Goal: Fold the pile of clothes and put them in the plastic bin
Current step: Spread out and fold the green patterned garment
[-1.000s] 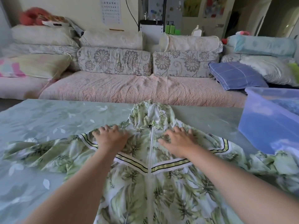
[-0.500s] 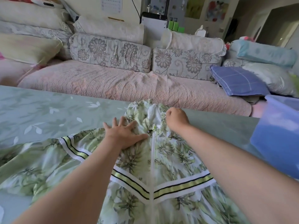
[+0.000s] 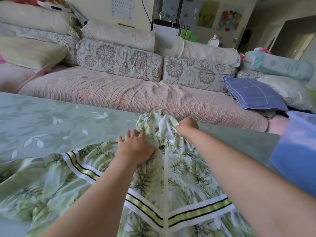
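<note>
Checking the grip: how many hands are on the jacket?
2. The left hand presses flat on the jacket left of its zipper; the right hand grips its collar. Neither is hidden.

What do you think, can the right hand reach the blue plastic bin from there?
Probably yes. The right hand grips the collar of the leafy green zip jacket, and only bare green tablecloth lies between it and the blue plastic bin.

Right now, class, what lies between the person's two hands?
In the head view, the white zipper of the jacket, with its dark pull, lies between the left hand and the right hand.
</note>
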### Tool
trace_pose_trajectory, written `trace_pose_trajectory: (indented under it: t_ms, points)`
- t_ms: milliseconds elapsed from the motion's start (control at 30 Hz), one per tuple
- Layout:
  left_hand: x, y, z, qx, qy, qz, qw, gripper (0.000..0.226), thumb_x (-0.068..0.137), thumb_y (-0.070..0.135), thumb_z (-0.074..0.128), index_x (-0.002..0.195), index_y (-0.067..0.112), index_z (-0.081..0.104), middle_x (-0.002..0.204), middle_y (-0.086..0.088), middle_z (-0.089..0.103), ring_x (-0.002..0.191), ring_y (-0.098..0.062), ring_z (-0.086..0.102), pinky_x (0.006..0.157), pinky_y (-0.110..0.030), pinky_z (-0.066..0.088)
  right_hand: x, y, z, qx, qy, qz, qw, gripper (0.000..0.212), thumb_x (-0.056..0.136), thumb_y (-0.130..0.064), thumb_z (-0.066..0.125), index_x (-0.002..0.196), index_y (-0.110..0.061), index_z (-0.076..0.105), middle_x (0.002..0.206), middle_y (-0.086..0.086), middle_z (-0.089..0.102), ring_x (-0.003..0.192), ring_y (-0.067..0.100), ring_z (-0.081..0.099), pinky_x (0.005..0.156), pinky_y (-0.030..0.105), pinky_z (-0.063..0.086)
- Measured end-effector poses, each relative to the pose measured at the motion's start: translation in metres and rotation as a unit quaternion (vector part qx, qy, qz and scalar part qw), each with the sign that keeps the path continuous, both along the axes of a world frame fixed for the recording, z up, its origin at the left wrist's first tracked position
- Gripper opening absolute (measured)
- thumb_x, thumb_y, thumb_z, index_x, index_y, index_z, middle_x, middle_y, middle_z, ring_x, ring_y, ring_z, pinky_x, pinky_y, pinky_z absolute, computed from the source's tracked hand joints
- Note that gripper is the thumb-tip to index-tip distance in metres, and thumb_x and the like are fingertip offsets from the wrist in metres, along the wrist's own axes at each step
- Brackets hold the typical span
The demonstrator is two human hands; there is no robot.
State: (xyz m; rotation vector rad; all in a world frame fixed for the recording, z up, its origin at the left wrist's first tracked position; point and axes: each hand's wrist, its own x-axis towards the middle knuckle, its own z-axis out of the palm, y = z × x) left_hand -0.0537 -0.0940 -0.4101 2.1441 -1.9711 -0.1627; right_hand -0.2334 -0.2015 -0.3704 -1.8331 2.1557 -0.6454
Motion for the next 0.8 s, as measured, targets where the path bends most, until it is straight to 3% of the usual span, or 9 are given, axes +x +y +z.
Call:
trace_pose_trajectory:
  t_ms: [67, 133, 233, 333, 467, 533, 667, 733, 800]
  points:
    - [-0.001, 0.002, 0.004, -0.035, 0.021, 0.0, 0.999, 0.073, 0.091, 0.062, 0.039, 0.152, 0.026, 0.022, 0.16, -0.004, 0.022, 0.147, -0.026, 0.016, 0.118, -0.052, 0.016, 0.001, 0.006, 0.007, -0.063, -0.064, 0.057, 0.994, 0.021, 0.088, -0.017, 0.061, 0.068, -0.017, 0.055, 0.075, 0.001, 0.062, 0.064, 0.022, 0.061, 0.056, 0.026, 0.049]
    - [-0.002, 0.005, 0.015, -0.085, 0.056, 0.002, 0.995, 0.063, 0.096, 0.05, 0.041, 0.151, 0.023, 0.024, 0.156, -0.004, 0.03, 0.143, -0.026, 0.025, 0.117, -0.049, 0.023, -0.002, 0.03, 0.017, -0.122, -0.088, 0.128, 0.98, 0.014, 0.09, -0.021, 0.061, 0.077, -0.017, 0.059, 0.087, -0.004, 0.066, 0.077, 0.019, 0.065, 0.069, 0.031, 0.055]
    - [0.005, 0.012, 0.035, -0.152, 0.153, 0.028, 0.976, 0.053, 0.099, 0.029, 0.045, 0.148, 0.019, 0.028, 0.148, -0.008, 0.04, 0.134, -0.028, 0.038, 0.11, -0.047, 0.033, -0.013, 0.078, 0.021, -0.216, 0.048, 0.319, 0.921, 0.006, 0.087, -0.015, 0.065, 0.083, -0.018, 0.062, 0.093, -0.005, 0.068, 0.086, 0.015, 0.064, 0.073, 0.031, 0.054]
    - [0.015, 0.021, 0.047, -0.19, 0.21, 0.036, 0.958, 0.058, 0.096, 0.014, 0.047, 0.149, 0.02, 0.026, 0.146, -0.01, 0.043, 0.128, -0.03, 0.044, 0.104, -0.047, 0.041, -0.032, 0.118, 0.012, -0.2, 0.169, 0.48, 0.838, 0.026, 0.082, -0.01, 0.064, 0.068, -0.026, 0.05, 0.089, -0.001, 0.071, 0.086, 0.017, 0.069, 0.071, 0.03, 0.058]
    - [0.023, 0.038, 0.045, -0.198, 0.196, 0.001, 0.96, 0.083, 0.087, -0.001, 0.051, 0.153, 0.03, 0.013, 0.148, -0.007, 0.037, 0.127, -0.028, 0.043, 0.095, -0.045, 0.05, -0.063, 0.144, 0.001, -0.176, 0.28, 0.521, 0.787, 0.021, 0.072, -0.01, 0.06, 0.065, -0.023, 0.045, 0.065, -0.01, 0.049, 0.06, 0.009, 0.049, 0.053, 0.02, 0.042]
    - [0.026, 0.043, 0.042, -0.174, 0.166, -0.012, 0.971, 0.089, 0.086, 0.0, 0.052, 0.154, 0.035, 0.006, 0.151, -0.004, 0.032, 0.129, -0.026, 0.04, 0.094, -0.044, 0.051, -0.073, 0.149, 0.005, -0.149, 0.306, 0.477, 0.81, 0.017, 0.074, -0.025, 0.059, 0.062, -0.023, 0.048, 0.063, -0.011, 0.046, 0.057, 0.008, 0.046, 0.055, 0.023, 0.041]
    - [0.029, 0.044, 0.032, -0.043, 0.122, -0.021, 0.991, 0.08, 0.092, 0.02, 0.05, 0.154, 0.04, 0.004, 0.157, -0.005, 0.027, 0.135, -0.03, 0.038, 0.104, -0.046, 0.043, -0.056, 0.145, 0.021, -0.11, 0.223, 0.298, 0.921, 0.046, 0.095, -0.047, 0.048, 0.058, -0.018, 0.047, 0.054, -0.005, 0.048, 0.052, 0.013, 0.047, 0.057, 0.027, 0.04]
    - [0.028, 0.046, 0.03, 0.036, 0.095, -0.037, 0.994, 0.061, 0.093, 0.029, 0.045, 0.15, 0.039, 0.027, 0.146, -0.007, 0.046, 0.121, -0.028, 0.053, 0.099, -0.041, 0.048, -0.034, 0.135, 0.027, -0.125, 0.158, 0.238, 0.95, 0.036, 0.098, -0.045, 0.046, 0.07, -0.023, 0.051, 0.066, -0.006, 0.055, 0.065, 0.017, 0.056, 0.06, 0.029, 0.042]
    - [0.028, 0.047, 0.034, 0.034, 0.093, -0.048, 0.994, 0.043, 0.094, 0.031, 0.045, 0.137, 0.036, 0.052, 0.131, -0.004, 0.06, 0.106, -0.024, 0.061, 0.091, -0.033, 0.052, -0.005, 0.124, 0.029, -0.102, 0.078, 0.21, 0.969, 0.026, 0.094, -0.051, 0.051, 0.1, -0.027, 0.06, 0.099, -0.011, 0.062, 0.092, 0.016, 0.06, 0.076, 0.031, 0.05]
